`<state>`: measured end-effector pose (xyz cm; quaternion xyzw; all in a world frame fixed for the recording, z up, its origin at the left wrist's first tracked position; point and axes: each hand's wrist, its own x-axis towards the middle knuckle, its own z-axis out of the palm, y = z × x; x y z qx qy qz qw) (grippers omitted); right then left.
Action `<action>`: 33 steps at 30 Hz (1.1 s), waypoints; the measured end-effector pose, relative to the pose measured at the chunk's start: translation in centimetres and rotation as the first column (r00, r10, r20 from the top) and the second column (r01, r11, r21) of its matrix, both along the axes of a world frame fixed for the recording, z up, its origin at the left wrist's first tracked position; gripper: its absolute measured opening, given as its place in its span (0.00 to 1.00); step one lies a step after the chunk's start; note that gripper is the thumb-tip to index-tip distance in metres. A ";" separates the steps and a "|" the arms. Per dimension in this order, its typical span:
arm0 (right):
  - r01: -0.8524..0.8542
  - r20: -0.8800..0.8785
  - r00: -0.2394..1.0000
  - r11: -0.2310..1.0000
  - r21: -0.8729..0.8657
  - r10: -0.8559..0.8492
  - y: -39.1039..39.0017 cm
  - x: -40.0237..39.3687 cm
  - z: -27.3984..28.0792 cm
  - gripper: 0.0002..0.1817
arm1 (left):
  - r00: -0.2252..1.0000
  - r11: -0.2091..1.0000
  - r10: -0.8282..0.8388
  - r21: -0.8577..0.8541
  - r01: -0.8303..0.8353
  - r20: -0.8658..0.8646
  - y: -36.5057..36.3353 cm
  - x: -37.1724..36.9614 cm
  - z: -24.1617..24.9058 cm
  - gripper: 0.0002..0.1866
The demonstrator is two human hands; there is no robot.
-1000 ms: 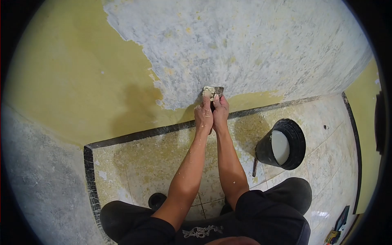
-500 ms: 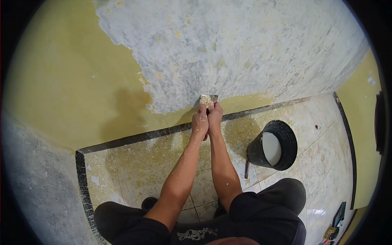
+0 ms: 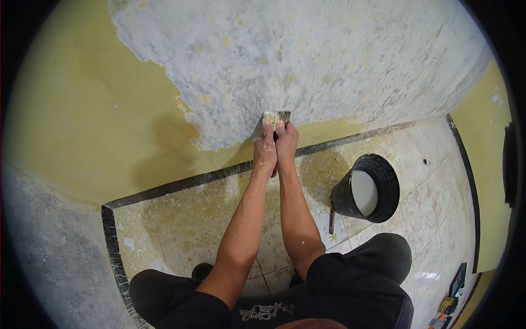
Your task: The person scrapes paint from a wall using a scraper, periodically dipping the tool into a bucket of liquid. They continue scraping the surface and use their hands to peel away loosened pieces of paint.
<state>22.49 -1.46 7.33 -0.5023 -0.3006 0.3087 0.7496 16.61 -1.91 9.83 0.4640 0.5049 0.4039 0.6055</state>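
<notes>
Both of my hands grip one scraper (image 3: pixel 284 116), its wide metal blade at the wall and flakes of paint heaped on it. My left hand (image 3: pixel 264 151) is closed around the handle from the left, thumb stretched along it toward the blade. Pressed against it, my right hand (image 3: pixel 286 141) is closed on the same tool from the right. Most of the handle is hidden by the fingers. The wall (image 3: pixel 307 49) above the blade is bare, patchy grey-white, and yellow paint (image 3: pixel 109 120) covers it to the left and in a strip below.
A black bucket (image 3: pixel 390 189) of whitish liquid stands on the tiled floor, right of my arms. Beside it lies a narrow dark strip (image 3: pixel 331 222). Paint flakes (image 3: pixel 192 230) litter the tiles along the black skirting (image 3: pixel 181 183). Several small items (image 3: pixel 448 304) lie at lower right.
The scraper and both hands have moved slightly up the wall, still gripping together. The view has shifted a little, with the wall's paint edge now further left.
</notes>
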 end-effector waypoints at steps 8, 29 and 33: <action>-0.011 -0.093 0.996 0.998 -0.062 0.005 -0.5 0.8 -2.1 0.11 | 0.994 0.990 -0.106 -0.100 0.103 -0.026 0.2 0.3 -3.0 0.39; -0.012 -0.023 1.000 0.990 -0.142 0.009 -1.5 2.0 1.0 0.11 | 0.992 0.981 -0.103 -0.159 0.114 0.075 0.2 2.0 -3.1 0.37; -0.007 -0.057 0.998 0.989 -0.149 -0.002 -0.9 2.1 0.5 0.11 | 0.998 0.997 -0.057 -0.059 0.059 0.034 0.2 2.5 -3.5 0.44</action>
